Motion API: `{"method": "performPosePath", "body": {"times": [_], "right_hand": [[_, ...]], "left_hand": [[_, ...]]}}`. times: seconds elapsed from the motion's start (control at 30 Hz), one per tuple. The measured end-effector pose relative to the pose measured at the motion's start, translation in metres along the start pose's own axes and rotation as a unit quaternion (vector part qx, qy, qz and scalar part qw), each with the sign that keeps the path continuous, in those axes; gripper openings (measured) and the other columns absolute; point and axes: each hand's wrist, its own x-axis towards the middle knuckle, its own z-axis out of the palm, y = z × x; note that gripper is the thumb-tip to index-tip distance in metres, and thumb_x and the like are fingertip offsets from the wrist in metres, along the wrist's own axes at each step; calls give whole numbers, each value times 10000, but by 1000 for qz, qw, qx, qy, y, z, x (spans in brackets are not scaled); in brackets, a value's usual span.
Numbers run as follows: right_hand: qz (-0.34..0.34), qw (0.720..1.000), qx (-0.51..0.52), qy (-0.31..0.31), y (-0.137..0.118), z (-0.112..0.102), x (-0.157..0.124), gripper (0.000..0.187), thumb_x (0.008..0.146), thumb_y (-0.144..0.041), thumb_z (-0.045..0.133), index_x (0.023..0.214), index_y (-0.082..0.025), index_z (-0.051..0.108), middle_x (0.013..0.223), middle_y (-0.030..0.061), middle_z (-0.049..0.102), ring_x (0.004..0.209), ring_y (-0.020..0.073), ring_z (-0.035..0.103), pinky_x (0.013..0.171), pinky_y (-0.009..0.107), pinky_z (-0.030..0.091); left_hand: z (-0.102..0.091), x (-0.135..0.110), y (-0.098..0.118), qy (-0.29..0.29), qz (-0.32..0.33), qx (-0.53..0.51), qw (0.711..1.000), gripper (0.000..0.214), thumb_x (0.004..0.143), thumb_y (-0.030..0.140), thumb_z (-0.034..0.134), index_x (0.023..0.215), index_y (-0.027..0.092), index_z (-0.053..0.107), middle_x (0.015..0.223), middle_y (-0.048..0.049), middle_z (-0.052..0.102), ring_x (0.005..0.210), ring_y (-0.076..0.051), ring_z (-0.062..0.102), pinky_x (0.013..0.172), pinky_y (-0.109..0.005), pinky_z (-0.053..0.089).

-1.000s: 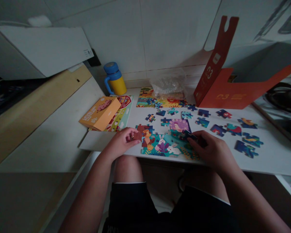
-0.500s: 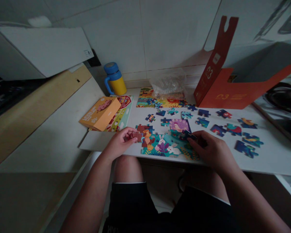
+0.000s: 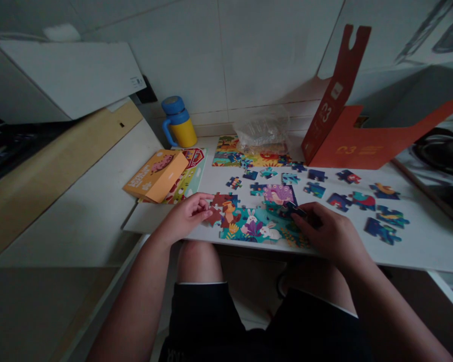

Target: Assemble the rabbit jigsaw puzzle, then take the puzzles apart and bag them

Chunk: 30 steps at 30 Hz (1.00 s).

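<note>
A partly joined jigsaw with rabbits and a fox lies at the near edge of the white table. My left hand pinches a reddish-brown puzzle piece right at the jigsaw's left edge. My right hand rests on the jigsaw's right side, fingers curled onto a dark blue piece. Several loose pieces lie scattered to the right and behind.
An orange box lies on a printed sheet at the left. A yellow mug with blue lid stands by the wall. A plastic bag sits on another finished picture, and a red cardboard stand rises at the back right.
My left hand has turned the reddish-brown piece and shifted it slightly against the jigsaw's left edge. My right hand has stayed put.
</note>
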Motion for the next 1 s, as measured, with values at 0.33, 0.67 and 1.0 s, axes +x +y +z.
{"method": "performPosePath", "body": {"times": [0.33, 0.67, 1.0], "right_hand": [[-6, 1000, -4, 14, -1, 1, 0, 323, 973, -530, 678, 1065, -224, 726, 748, 14, 707, 585, 167, 619, 564, 285, 438], [0, 1000, 6, 10, 1, 1, 0, 324, 964, -529, 684, 1066, -224, 723, 761, 14, 711, 606, 171, 636, 576, 284, 451], [-2, 1000, -1, 12, -1, 0, 1, 315, 966, -518, 679, 1054, -220, 731, 756, 21, 714, 595, 168, 622, 571, 281, 436]], "left_hand": [[5, 27, -2, -32, 32, 168, 985, 147, 985, 327, 673, 1033, 223, 767, 996, -38, 795, 883, -203, 740, 816, -334, 563], [2, 37, 5, -30, 141, 296, 944, 137, 972, 162, 681, 998, 230, 797, 1044, -40, 741, 978, -191, 718, 907, -338, 559], [10, 0, -2, -27, 206, 324, 923, 217, 900, 277, 847, 1110, 247, 801, 1241, -80, 723, 1160, -245, 706, 1042, -413, 572]]}}
